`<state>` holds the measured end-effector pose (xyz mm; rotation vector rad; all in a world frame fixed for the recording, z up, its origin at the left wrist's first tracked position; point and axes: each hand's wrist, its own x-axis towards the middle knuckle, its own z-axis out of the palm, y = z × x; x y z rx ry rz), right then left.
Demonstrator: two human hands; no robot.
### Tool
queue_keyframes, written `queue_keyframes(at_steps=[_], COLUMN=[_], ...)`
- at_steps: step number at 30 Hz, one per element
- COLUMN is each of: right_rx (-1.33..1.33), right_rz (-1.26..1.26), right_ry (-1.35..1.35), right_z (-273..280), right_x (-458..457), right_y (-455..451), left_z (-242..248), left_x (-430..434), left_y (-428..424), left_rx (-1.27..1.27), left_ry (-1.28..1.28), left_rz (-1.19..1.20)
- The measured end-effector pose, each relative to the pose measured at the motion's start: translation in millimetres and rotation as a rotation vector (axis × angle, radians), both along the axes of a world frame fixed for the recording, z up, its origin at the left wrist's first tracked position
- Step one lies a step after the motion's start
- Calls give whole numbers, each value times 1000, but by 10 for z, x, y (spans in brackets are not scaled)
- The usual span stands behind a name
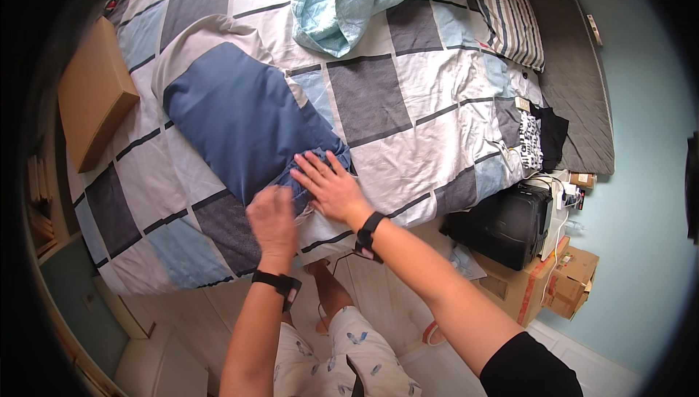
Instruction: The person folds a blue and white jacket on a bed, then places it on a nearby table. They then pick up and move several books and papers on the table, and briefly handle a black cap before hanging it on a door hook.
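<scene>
A blue garment with beige sections (235, 113) lies spread on the bed in front of me, its gathered edge towards me. My right hand (333, 189) rests flat on that gathered edge, palm down and fingers apart. Just left of it, my left hand (273, 217) is at the garment's near corner, its fingers curled and blurred by motion. Whether the left fingers pinch any fabric is hidden. Both wrists wear black straps. Beneath the garment is a patchwork-patterned bed cover (371, 102) in white, grey and light blue.
A cardboard box (95, 97) stands at the bed's left side. Across the far side lie a crumpled light-blue quilt (349, 9) and a striped pillow (516, 15). To the right are a black case (502, 225), cables and cardboard boxes (570, 279). Folded clothes (538, 138) lie by the grey headboard (579, 97).
</scene>
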<state>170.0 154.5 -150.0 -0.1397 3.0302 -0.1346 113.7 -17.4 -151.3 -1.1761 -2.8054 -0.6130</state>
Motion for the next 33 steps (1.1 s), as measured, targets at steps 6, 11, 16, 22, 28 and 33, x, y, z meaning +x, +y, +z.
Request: queue_keyframes(at_steps=[6,11,16,22,28,33], right_rx=[-12,-90,-8,-111,-255,-239], right_rz=[-27,155,246,171,329,171], right_ry=[109,329,281,212,-506,-322], right_z=[-17,158,123,-54,299,240], right_x=[-453,-412,-188,-362,-270,-597], right_y=[462,459,253,176,73,-23], left_z=[99,-144,-226,90,272,233], left_x=[357,86,-248,-502,-453,-298], left_y=[108,170,277,97,-335,-551], left_rx=[-366,-495,-428,-411,-238,57], left_ry=[-241,-172,-24,-544,-1351,-820], left_rz=[-140,-13,-101,-307,-244,222])
